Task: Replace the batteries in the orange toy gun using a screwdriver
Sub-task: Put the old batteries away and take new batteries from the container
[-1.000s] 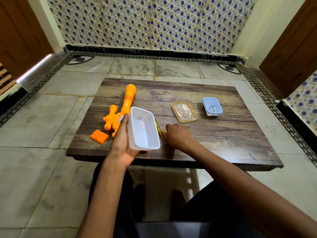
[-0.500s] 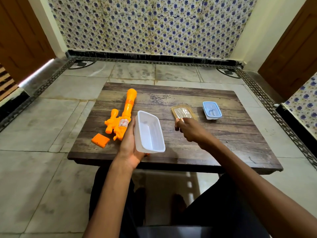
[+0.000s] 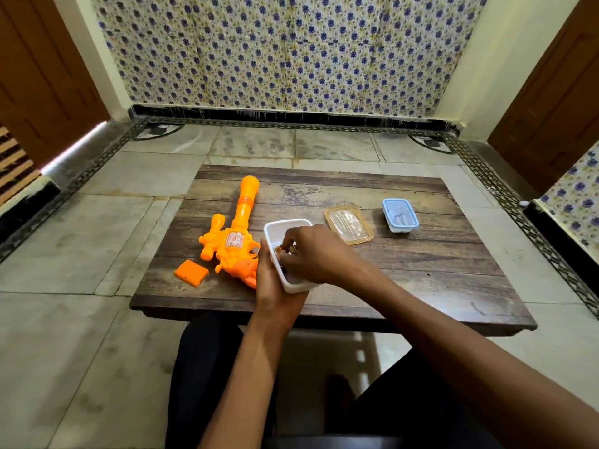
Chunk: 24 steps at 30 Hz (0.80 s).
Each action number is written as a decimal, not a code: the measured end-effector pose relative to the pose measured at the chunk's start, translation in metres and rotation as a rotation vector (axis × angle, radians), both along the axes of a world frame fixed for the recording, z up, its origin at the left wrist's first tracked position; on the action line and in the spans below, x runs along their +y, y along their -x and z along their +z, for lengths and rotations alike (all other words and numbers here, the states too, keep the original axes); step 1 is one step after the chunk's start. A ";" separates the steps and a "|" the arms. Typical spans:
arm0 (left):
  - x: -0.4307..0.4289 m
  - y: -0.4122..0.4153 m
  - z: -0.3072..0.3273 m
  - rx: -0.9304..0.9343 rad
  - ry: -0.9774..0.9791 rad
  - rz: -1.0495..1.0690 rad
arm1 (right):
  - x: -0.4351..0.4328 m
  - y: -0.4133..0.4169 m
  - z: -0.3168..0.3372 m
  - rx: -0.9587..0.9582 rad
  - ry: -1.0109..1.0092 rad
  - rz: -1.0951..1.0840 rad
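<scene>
My left hand (image 3: 275, 294) holds the white container (image 3: 284, 222) from below at its near end, with the thumb lying along the left wall, and it keeps the box tilted a little above the near part of the wooden table (image 3: 421, 270). My right hand (image 3: 319, 254) is now over this box, with the fingers curled down inside it; they pinch a small brownish piece (image 3: 280, 249), but I cannot tell what this piece is. This is the main change: one second ago the right hand was lying on the table just to the right of the container, half a second ago it was lifted near the tan lid (image 3: 348, 224), and now it has come back to the left and goes into the container. The left hand has stayed under the box in the same grip. The orange toy gun (image 3: 240, 228) lies flat on the table just to the left of my left hand, its barrel pointing away from me; it has not moved. Its orange battery cover (image 3: 191, 273) lies apart from it, near the left front part of the table. The tan lid is to the right of the container, and the small blue box (image 3: 400, 215) stands further right, as before.
</scene>
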<state>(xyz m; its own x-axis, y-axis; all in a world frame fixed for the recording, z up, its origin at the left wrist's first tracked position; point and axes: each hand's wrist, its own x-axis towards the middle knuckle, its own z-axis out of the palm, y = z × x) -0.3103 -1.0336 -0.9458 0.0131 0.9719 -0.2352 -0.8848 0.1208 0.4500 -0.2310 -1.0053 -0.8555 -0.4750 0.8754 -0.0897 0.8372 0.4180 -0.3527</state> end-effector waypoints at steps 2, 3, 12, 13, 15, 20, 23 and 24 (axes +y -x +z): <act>0.000 0.002 -0.002 0.004 -0.026 0.001 | 0.003 -0.005 0.006 0.083 0.060 -0.021; 0.001 0.004 -0.003 0.006 -0.042 -0.001 | 0.006 -0.008 0.008 0.143 0.069 -0.038; 0.010 0.014 -0.008 -0.018 0.049 0.039 | 0.079 -0.074 -0.039 0.261 -0.035 -0.445; 0.010 0.014 -0.009 -0.011 0.046 0.037 | 0.086 -0.078 -0.054 0.164 -0.043 -0.461; 0.011 0.013 -0.012 0.006 0.050 0.040 | 0.095 -0.082 -0.080 0.041 -0.070 -0.455; 0.009 0.012 -0.020 0.015 0.043 0.016 | 0.113 -0.076 -0.108 -0.115 -0.203 -0.411; 0.011 0.013 -0.020 0.028 0.039 0.011 | 0.114 -0.069 -0.111 -0.156 -0.291 -0.320; 0.013 0.013 -0.021 0.041 0.037 0.014 | 0.114 -0.069 -0.113 -0.161 -0.318 -0.302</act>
<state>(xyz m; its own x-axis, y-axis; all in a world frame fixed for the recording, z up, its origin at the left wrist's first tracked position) -0.3234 -1.0205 -0.9663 -0.0112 0.9625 -0.2711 -0.8675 0.1255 0.4814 -0.1622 -0.8917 -0.9684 -0.1966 0.9684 0.1534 0.9716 0.2135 -0.1020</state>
